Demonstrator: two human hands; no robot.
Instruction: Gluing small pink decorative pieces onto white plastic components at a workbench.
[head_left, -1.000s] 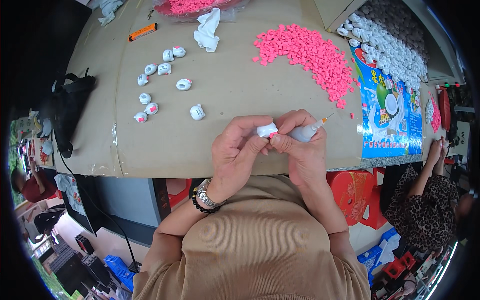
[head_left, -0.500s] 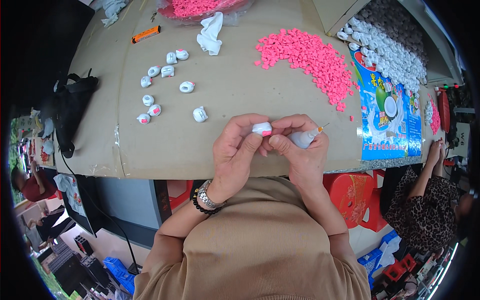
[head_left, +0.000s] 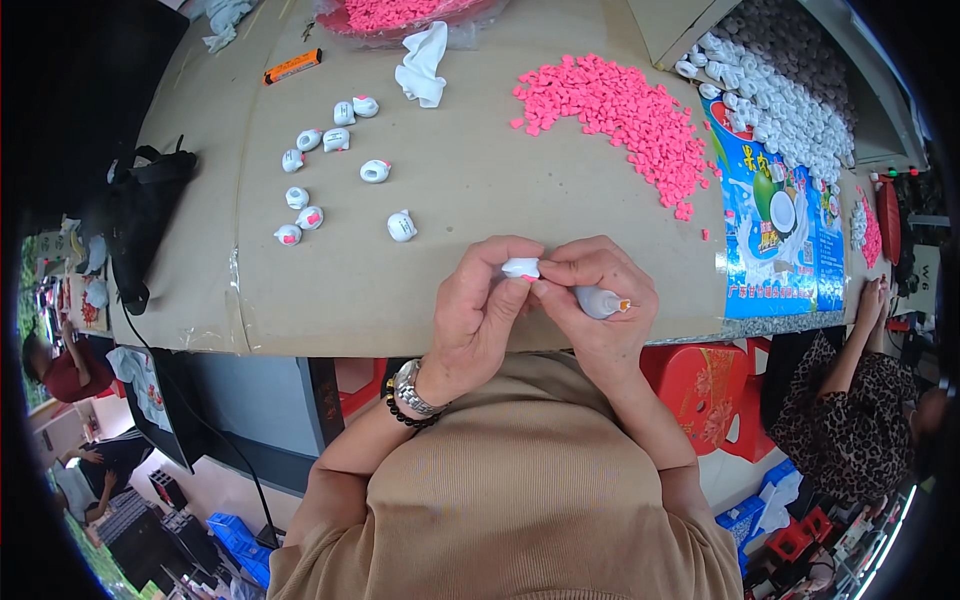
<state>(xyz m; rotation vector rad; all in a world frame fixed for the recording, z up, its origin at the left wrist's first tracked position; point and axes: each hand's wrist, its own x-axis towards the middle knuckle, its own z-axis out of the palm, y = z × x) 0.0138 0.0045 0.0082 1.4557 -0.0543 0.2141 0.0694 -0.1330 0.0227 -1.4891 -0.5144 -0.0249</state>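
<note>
My left hand (head_left: 468, 312) is closed on a small white rounded plastic piece (head_left: 518, 267), with a bit of pink showing on its near side. The thumb and forefinger of my right hand (head_left: 612, 330) pinch at the right end of that piece. Tucked in the same right hand is a squeeze bottle (head_left: 597, 301) with an orange-based needle tip. Beyond my left hand, the closest of the finished-looking white pieces is a single white piece (head_left: 401, 226) on the table. More white pieces with pink patches (head_left: 310, 217) lie farther left.
A heap of small pink pieces (head_left: 620, 115) spreads at the back right. Beside it lies a blue printed sheet (head_left: 770, 240) under piled white pieces (head_left: 770, 110). A white cloth (head_left: 421, 68), an orange box (head_left: 292, 67) and a pink-filled tray (head_left: 480, 12) sit at the back.
The white piece has been tilted, so less of its pink side shows. My right fingers have closed in on it, and the bottle's needle tip has turned down toward me.
</note>
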